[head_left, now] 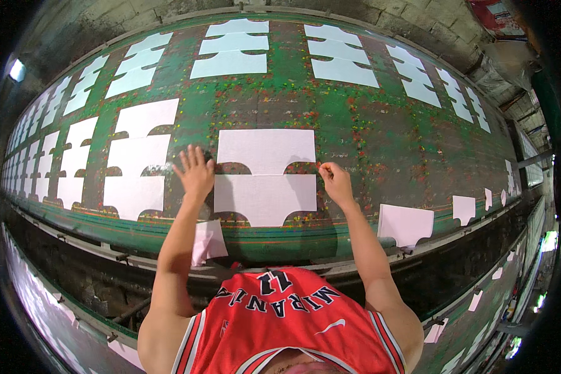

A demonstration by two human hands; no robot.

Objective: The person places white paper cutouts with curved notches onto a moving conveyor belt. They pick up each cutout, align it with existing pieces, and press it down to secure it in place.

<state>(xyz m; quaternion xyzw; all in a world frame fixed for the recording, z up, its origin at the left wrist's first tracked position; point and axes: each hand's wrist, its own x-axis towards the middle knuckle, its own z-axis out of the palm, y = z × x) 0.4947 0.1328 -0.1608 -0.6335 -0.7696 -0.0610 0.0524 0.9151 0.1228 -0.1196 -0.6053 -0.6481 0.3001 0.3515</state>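
Observation:
Two white cut fabric panels lie end to end on the long printing table in front of me: a far panel [267, 146] and a near panel [265, 193], with curved notches at their corners. My left hand [196, 176] is open, fingers spread, over the table beside the left edges of the panels. At the right edge, close to the notch between the two panels, my right hand [335, 184] has its thumb and fingers pinched together. Whatever may be between those fingertips is too small to make out.
The green and dark tabletop [393, 143] is speckled with coloured paint. Similar white panels [137, 162] lie in rows to the left and along the far side. Folded pale pieces [406, 224] hang over the near edge. A second table [50, 311] runs behind me.

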